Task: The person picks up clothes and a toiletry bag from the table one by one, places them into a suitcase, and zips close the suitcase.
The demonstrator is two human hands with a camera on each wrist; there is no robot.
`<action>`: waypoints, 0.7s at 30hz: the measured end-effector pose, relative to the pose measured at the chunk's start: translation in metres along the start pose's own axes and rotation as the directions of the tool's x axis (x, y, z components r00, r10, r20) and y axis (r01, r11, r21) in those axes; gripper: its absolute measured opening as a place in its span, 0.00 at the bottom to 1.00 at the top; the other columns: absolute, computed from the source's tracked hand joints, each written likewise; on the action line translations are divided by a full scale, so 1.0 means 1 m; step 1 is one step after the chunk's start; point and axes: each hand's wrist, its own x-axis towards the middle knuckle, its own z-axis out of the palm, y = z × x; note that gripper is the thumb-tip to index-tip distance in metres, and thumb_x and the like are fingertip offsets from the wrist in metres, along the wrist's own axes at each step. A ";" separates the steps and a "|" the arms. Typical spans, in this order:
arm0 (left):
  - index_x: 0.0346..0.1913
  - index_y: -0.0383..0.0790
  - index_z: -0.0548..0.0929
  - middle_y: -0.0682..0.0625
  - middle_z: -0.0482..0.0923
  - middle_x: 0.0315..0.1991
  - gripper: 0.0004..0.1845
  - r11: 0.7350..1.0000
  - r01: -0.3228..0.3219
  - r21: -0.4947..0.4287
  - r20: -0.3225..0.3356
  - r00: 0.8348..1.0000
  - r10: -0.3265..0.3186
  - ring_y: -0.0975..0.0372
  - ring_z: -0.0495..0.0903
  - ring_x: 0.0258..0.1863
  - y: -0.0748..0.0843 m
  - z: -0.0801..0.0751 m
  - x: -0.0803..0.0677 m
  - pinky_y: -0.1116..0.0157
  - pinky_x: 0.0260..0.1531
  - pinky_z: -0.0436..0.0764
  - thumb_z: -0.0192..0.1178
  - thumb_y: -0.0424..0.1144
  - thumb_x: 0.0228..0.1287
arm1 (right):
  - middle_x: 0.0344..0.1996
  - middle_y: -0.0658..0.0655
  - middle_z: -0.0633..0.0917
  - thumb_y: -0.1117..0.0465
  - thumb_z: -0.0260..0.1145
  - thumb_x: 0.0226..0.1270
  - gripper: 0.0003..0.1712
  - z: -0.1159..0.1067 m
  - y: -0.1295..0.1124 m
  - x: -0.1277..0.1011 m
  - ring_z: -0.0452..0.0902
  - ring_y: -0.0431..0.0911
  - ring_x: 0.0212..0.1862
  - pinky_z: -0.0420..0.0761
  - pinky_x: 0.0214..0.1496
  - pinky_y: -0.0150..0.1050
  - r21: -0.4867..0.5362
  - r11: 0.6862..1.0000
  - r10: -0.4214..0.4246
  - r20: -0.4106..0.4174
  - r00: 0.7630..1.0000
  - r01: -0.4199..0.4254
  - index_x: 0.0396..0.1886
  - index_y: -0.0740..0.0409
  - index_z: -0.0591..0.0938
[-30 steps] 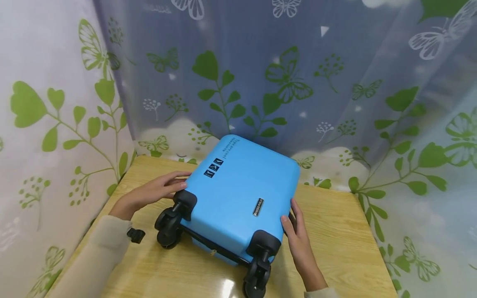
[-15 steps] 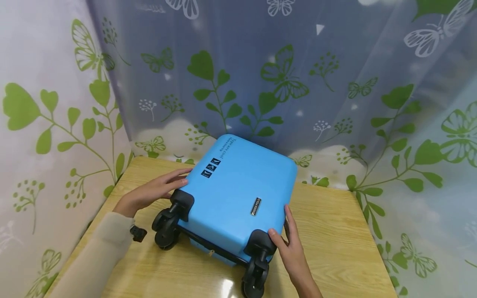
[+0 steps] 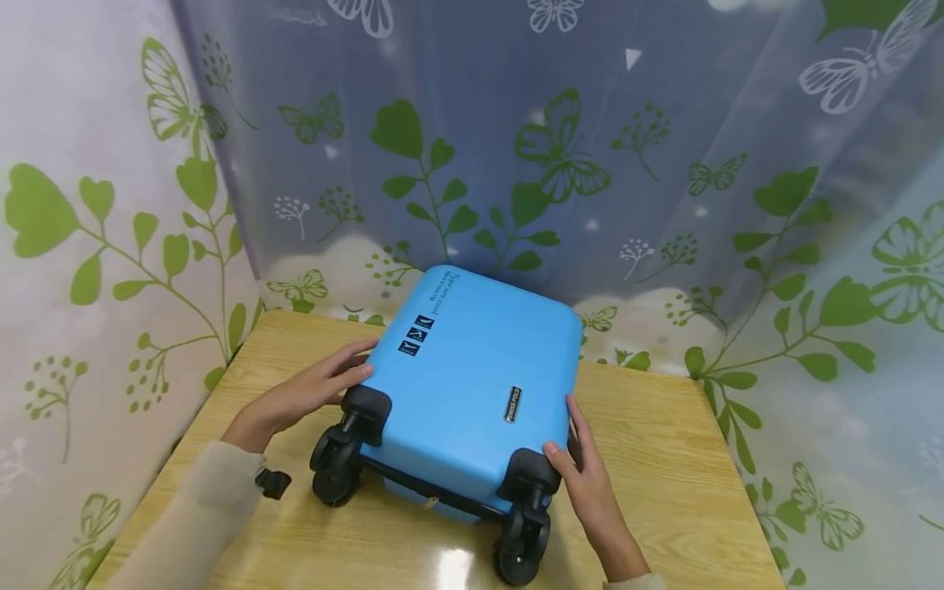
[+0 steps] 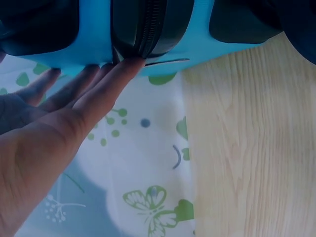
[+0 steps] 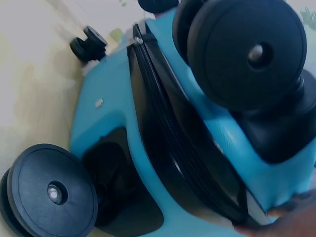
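Observation:
A small blue hard-shell suitcase (image 3: 472,385) lies flat on a wooden table (image 3: 664,475), its black wheels (image 3: 335,471) toward me. My left hand (image 3: 313,389) presses straight fingers (image 4: 106,86) against the case's left side by the black zipper band (image 4: 150,27). At the near right corner my right hand (image 3: 583,471) lies flat against the case's right side, thumb on top next to the wheel housing (image 3: 527,475). In the right wrist view the zipper seam (image 5: 173,133) and the wheels (image 5: 247,52) fill the frame.
Curtains printed with green leaves and butterflies (image 3: 516,164) hang close behind and to both sides of the table. A small black part (image 3: 273,483) shows at my left sleeve. Bare tabletop lies to the right of the case.
The case has shifted slightly rightward and toward me. My right hand slid back a little along the right side; the left hand stayed against the left side.

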 end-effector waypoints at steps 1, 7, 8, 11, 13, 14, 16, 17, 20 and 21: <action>0.90 0.55 0.49 0.42 0.44 0.91 0.38 1.000 0.002 -0.007 -0.008 1.000 -0.002 0.36 0.55 0.86 0.001 0.003 -0.001 0.27 0.75 0.65 0.48 0.59 0.88 | 0.91 0.57 0.44 0.50 0.61 0.87 0.45 -0.003 0.002 0.003 0.42 0.67 0.89 0.61 0.83 0.71 0.001 1.000 -0.008 0.012 1.000 0.008 0.91 0.32 0.49; 0.90 0.51 0.48 0.34 0.50 0.88 0.40 1.000 0.004 -0.017 -0.051 0.999 -0.005 0.34 0.58 0.84 0.005 0.019 -0.005 0.28 0.74 0.69 0.51 0.58 0.88 | 0.91 0.58 0.43 0.53 0.58 0.88 0.43 -0.022 0.010 0.016 0.40 0.67 0.90 0.58 0.84 0.70 0.015 0.998 -0.061 0.069 0.996 0.060 0.91 0.32 0.49; 0.90 0.51 0.48 0.33 0.51 0.88 0.40 1.000 0.000 -0.019 -0.056 0.998 -0.001 0.34 0.58 0.84 0.006 0.021 -0.006 0.29 0.74 0.69 0.51 0.57 0.88 | 0.91 0.57 0.43 0.54 0.57 0.88 0.42 -0.025 0.011 0.018 0.40 0.67 0.90 0.58 0.83 0.70 0.016 0.998 -0.068 0.073 0.995 0.067 0.91 0.32 0.49; 0.90 0.49 0.47 0.32 0.51 0.87 0.40 1.000 -0.013 -0.024 -0.074 0.997 0.011 0.33 0.58 0.84 0.007 0.028 -0.007 0.29 0.73 0.70 0.51 0.57 0.88 | 0.91 0.57 0.44 0.54 0.57 0.88 0.42 -0.032 0.013 0.023 0.43 0.69 0.89 0.60 0.82 0.71 0.012 0.997 -0.081 0.085 0.993 0.080 0.91 0.32 0.50; 0.90 0.49 0.47 0.33 0.51 0.87 0.41 1.000 -0.011 -0.025 -0.089 0.996 0.009 0.34 0.57 0.84 0.008 0.033 -0.008 0.30 0.73 0.71 0.51 0.57 0.88 | 0.91 0.56 0.45 0.54 0.57 0.88 0.41 -0.036 0.014 0.027 0.44 0.70 0.89 0.63 0.83 0.66 0.001 0.996 -0.089 0.096 0.991 0.089 0.91 0.33 0.50; 0.90 0.48 0.47 0.33 0.51 0.87 0.41 1.000 -0.010 -0.022 -0.096 0.995 0.008 0.34 0.58 0.84 0.008 0.035 -0.008 0.30 0.73 0.71 0.51 0.57 0.88 | 0.91 0.56 0.46 0.54 0.56 0.88 0.41 -0.038 0.015 0.029 0.45 0.69 0.88 0.65 0.83 0.59 -0.007 0.996 -0.091 0.101 0.991 0.092 0.91 0.33 0.50; 0.90 0.46 0.46 0.32 0.51 0.87 0.42 1.000 -0.007 -0.014 -0.108 0.994 0.005 0.33 0.58 0.84 0.009 0.039 -0.008 0.31 0.73 0.72 0.51 0.58 0.88 | 0.91 0.55 0.47 0.55 0.56 0.89 0.41 -0.043 0.016 0.034 0.45 0.68 0.89 0.69 0.81 0.43 -0.010 0.995 -0.100 0.115 0.988 0.102 0.92 0.35 0.50; 0.90 0.46 0.46 0.32 0.51 0.87 0.42 1.000 -0.003 -0.013 -0.115 0.993 0.001 0.34 0.58 0.84 0.009 0.041 -0.008 0.31 0.73 0.72 0.51 0.58 0.88 | 0.91 0.55 0.47 0.55 0.56 0.89 0.41 -0.045 0.016 0.036 0.44 0.68 0.89 0.70 0.79 0.35 -0.010 0.994 -0.106 0.124 0.987 0.108 0.92 0.36 0.50; 0.90 0.46 0.46 0.32 0.52 0.87 0.43 1.000 0.006 -0.009 -0.133 0.991 -0.007 0.34 0.59 0.84 0.010 0.045 -0.008 0.33 0.73 0.74 0.51 0.59 0.87 | 0.91 0.54 0.47 0.56 0.55 0.89 0.41 -0.051 0.018 0.041 0.42 0.66 0.89 0.68 0.70 0.19 0.012 0.992 -0.123 0.155 0.980 0.123 0.92 0.37 0.50; 0.90 0.46 0.46 0.32 0.52 0.87 0.43 1.000 0.008 -0.007 -0.138 0.990 -0.009 0.34 0.60 0.84 0.011 0.047 -0.008 0.34 0.73 0.74 0.51 0.60 0.87 | 0.91 0.54 0.47 0.57 0.54 0.89 0.41 -0.053 0.018 0.043 0.41 0.66 0.90 0.68 0.70 0.18 0.020 0.992 -0.128 0.164 0.978 0.126 0.92 0.37 0.50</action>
